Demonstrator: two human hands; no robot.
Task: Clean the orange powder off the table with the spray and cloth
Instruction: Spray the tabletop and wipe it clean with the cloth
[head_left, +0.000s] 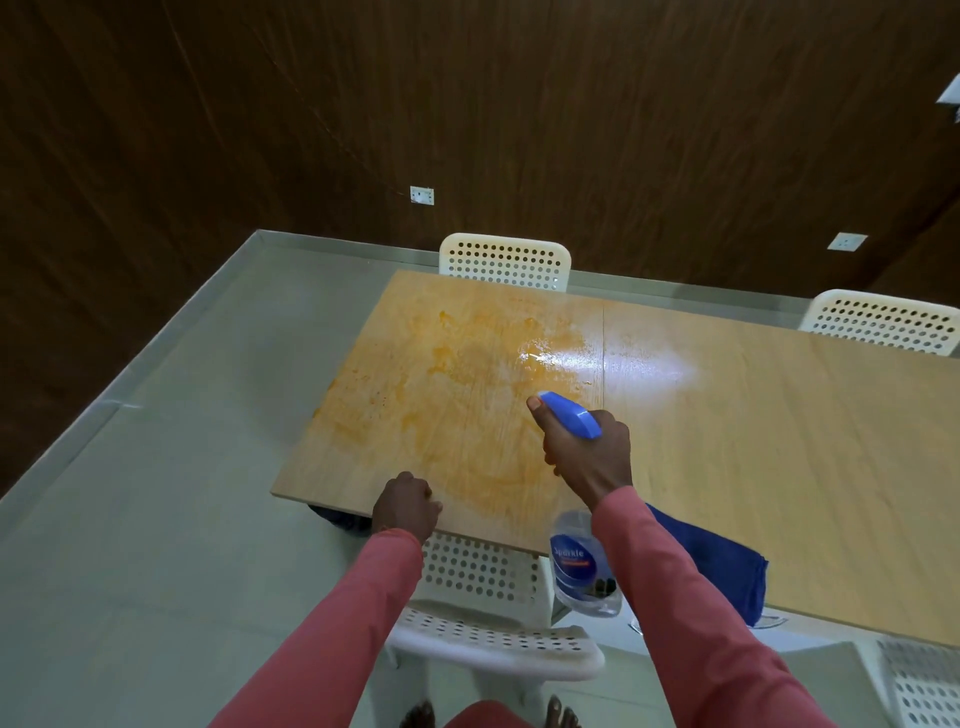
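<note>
Seen from the head camera, a person in pink sleeves stands at the near edge of a light wooden bench (727, 441), both hands over its left end. The right hand (587, 452) grips a clear spray bottle (584, 561) by the neck, fingers curled round it and the index finger lying forward beside the blue trigger head (571, 415), which points out over the bench top. The bottle's body, with its blue label, hangs below the wrist, in front of the bench edge. The left hand (405, 506) rests at the near edge with its fingers curled under into a loose fist; nothing shows in it. An orange powder smear (441, 374) spreads across the left part of the bench, from near the far edge almost to the near one. A wet, glossy patch (550, 358) glints at the smear's right side, beyond the trigger head. A dark blue cloth (727, 566) lies on the near edge, just right of the right forearm and partly hidden by it. White perforated chairs (504, 260) stand round the bench, one directly below the arms.
</note>
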